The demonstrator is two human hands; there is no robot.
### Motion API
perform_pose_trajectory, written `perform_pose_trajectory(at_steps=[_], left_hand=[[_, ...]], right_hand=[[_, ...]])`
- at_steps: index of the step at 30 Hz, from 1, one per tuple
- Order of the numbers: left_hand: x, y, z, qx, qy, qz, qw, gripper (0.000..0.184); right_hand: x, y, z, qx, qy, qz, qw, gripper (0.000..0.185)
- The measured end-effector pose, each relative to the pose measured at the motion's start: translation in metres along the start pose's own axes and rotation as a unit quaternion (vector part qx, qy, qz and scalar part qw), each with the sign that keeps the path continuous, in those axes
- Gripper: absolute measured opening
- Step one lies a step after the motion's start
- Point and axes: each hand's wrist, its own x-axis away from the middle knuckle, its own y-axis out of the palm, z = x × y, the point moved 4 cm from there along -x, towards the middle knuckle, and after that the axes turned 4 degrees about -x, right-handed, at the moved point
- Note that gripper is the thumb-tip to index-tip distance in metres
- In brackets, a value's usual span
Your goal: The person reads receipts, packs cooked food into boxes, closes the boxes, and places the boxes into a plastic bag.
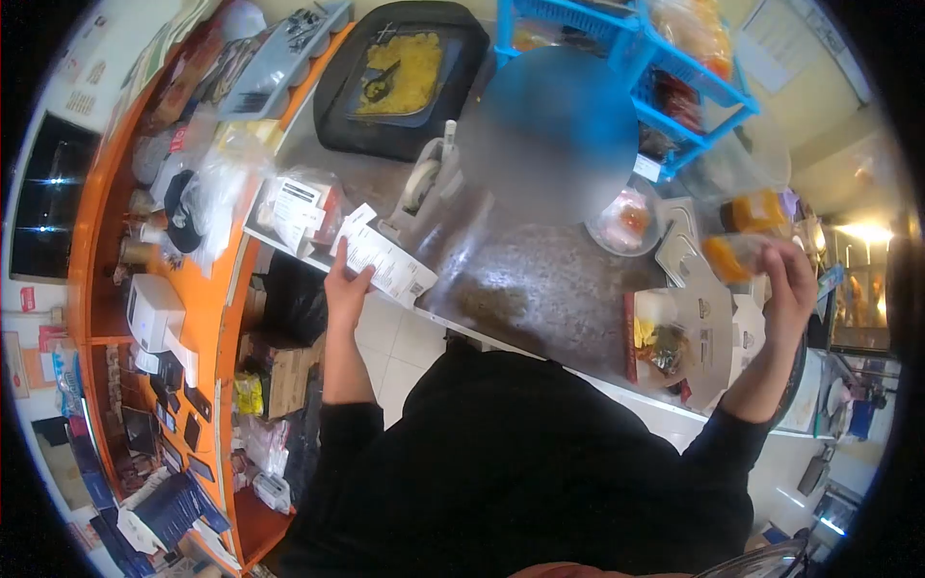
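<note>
Open food box (715, 332) lies leftward of the nearer right hand (790, 279), which pinches an orange packet (729, 255); left hand (348, 286), well apart, holds a printed slip (385, 262).

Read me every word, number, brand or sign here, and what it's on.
No text is readable.
Paper slip in the left hand: print too small.
Label on bagged pack: too small.
Open box: lid marks blurred.
Tag by blue crates: blurred.
Wall sheets: too small.

The receipt printer (156, 313), printed slip (387, 262) and open meal box (704, 332) show a takeaway food shop.
</note>
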Motion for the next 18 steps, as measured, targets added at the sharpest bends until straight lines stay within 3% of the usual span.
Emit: perform_pose_trajectory(at_steps=[3,7,8,10,12,14,18], left_hand=[[-0.02,0.002,-0.048,-0.148,-0.014,-0.029,0.988,0.077],[-0.019,0.007,-0.034,-0.227,0.003,-0.03,0.973,0.078],[-0.027,0.002,-0.04,-0.324,-0.006,-0.02,0.946,0.082],[-0.033,-0.003,-0.045,-0.43,0.067,0.005,0.9,0.087],[-0.024,0.014,-0.023,-0.617,-0.14,-0.004,0.775,0.087],[-0.009,0.041,-0.01,-0.641,-0.138,-0.006,0.755,0.076],[-0.028,0.059,-0.052,-0.633,-0.063,-0.006,0.771,0.057]], right_hand=[[0.048,-0.061,0.021,0.022,0.018,0.089,0.996,0.015],[0.1,-0.108,0.033,0.043,0.07,0.162,0.983,0.016],[0.11,-0.119,0.04,0.051,0.082,0.162,0.982,0.017],[0.129,-0.138,0.052,0.068,0.106,0.167,0.978,0.018],[0.141,-0.143,0.055,0.099,0.13,0.193,0.968,0.02],[0.151,-0.145,0.06,0.088,0.166,0.216,0.958,0.021],[0.158,-0.141,0.066,0.098,0.173,0.271,0.942,0.014]])
